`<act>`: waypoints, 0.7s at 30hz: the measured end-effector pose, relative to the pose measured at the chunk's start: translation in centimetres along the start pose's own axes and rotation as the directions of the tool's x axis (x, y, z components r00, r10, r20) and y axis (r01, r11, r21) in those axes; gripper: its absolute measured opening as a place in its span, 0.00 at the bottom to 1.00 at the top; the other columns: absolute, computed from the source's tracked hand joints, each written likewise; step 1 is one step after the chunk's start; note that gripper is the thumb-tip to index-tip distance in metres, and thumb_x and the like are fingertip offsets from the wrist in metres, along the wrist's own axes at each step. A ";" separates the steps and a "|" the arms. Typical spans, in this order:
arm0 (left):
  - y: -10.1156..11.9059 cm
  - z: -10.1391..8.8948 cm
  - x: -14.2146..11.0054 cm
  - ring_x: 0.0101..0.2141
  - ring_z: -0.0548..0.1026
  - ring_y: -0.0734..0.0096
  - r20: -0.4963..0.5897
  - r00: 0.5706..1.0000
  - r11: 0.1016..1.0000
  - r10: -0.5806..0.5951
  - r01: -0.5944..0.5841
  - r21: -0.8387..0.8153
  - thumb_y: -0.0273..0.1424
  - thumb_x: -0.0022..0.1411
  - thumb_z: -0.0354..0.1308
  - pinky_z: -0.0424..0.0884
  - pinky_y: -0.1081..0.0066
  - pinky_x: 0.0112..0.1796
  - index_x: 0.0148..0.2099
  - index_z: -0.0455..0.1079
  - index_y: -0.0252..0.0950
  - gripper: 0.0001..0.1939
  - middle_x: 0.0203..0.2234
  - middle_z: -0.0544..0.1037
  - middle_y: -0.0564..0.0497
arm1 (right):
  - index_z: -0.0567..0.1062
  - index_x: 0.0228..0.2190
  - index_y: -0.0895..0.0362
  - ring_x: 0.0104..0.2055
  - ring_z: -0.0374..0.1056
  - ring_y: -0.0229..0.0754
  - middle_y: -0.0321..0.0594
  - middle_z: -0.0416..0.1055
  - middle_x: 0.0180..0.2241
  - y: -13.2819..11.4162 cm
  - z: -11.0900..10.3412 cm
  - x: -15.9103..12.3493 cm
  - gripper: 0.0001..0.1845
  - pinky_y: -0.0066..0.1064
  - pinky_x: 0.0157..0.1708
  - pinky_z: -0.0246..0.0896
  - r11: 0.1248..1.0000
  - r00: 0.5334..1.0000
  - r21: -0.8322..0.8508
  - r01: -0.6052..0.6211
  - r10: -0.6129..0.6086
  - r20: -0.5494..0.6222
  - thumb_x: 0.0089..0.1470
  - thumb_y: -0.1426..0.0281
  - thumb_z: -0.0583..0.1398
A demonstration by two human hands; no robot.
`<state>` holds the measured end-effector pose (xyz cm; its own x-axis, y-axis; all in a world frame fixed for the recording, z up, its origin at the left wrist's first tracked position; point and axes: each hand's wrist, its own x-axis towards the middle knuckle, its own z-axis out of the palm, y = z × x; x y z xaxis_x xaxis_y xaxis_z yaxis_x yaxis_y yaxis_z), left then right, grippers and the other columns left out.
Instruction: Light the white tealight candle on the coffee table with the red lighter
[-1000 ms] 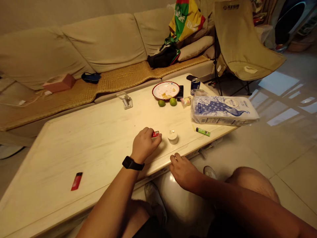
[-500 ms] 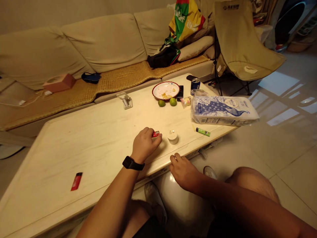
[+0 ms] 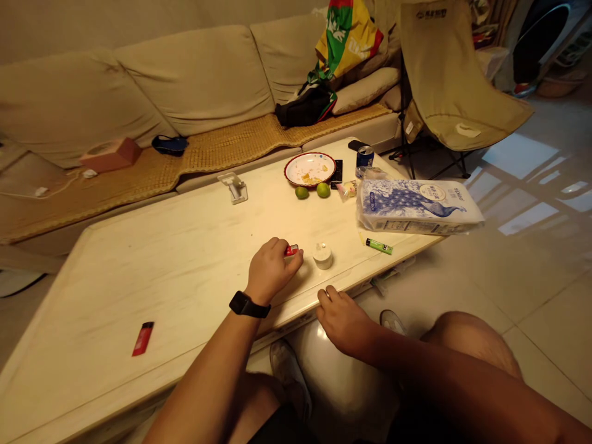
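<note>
My left hand (image 3: 272,268), with a black watch on its wrist, is closed around a red lighter (image 3: 291,250); only its metal-topped end shows past the fingers. Just right of it, a small round white container (image 3: 322,256) stands on the pale table (image 3: 194,259). At the table's front edge, my right hand (image 3: 342,317) has its fingers curled in, and what they hold, if anything, is hidden. A green lighter (image 3: 379,246) lies farther right. Another red lighter (image 3: 143,338) lies apart at the table's left.
A plate with scraps (image 3: 309,169), two limes (image 3: 323,190), a blue can (image 3: 365,156) and a tissue pack (image 3: 419,206) occupy the far right of the table. A white holder (image 3: 234,187) lies near the back edge. Behind are a sofa (image 3: 194,80) and a folding chair (image 3: 457,92).
</note>
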<state>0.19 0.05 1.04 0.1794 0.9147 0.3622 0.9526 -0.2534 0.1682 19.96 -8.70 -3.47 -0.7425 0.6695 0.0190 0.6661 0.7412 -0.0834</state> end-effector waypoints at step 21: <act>0.1 0.0 0.0 0.31 0.69 0.64 0.006 1.000 1.000 -0.007 0.007 -0.008 0.44 0.65 0.51 0.64 0.64 0.34 0.32 0.64 0.40 0.15 0.28 0.71 0.48 | 0.75 0.35 0.62 0.46 0.58 0.53 0.53 0.66 0.42 0.0 -0.3 0.0 0.08 0.41 0.39 0.61 1.000 1.000 0.011 -0.002 0.002 0.023 0.58 0.73 0.57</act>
<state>0.30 0.06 1.09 0.1739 0.9182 0.3558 0.9518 -0.2494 0.1784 19.98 -8.65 -3.17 -0.7427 0.6697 -0.0041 0.6670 0.7391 -0.0941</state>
